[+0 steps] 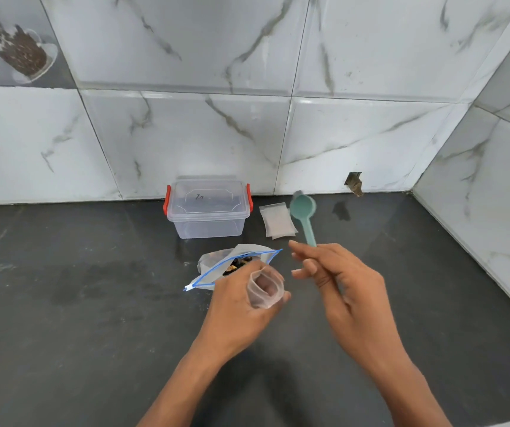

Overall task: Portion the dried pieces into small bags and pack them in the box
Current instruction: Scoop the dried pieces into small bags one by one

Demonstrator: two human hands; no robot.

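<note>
Portioning was the step in hand: the left hand (238,303) gripped a small bag (265,291), mouth held open, and the right hand (343,282) pinched the handle of a teal scoop (303,211) raised above the surface (93,303). Dried pieces (240,263) lay in the open zip bag (209,268) just behind the left hand. Next, by my reading, the scoop had to dip there, then tip into the small bag. Spare bags (278,221) lay beside the lidded box (207,208). Scoop bowl was blurred; whether it or the small bag held anything could not be told.
</note>
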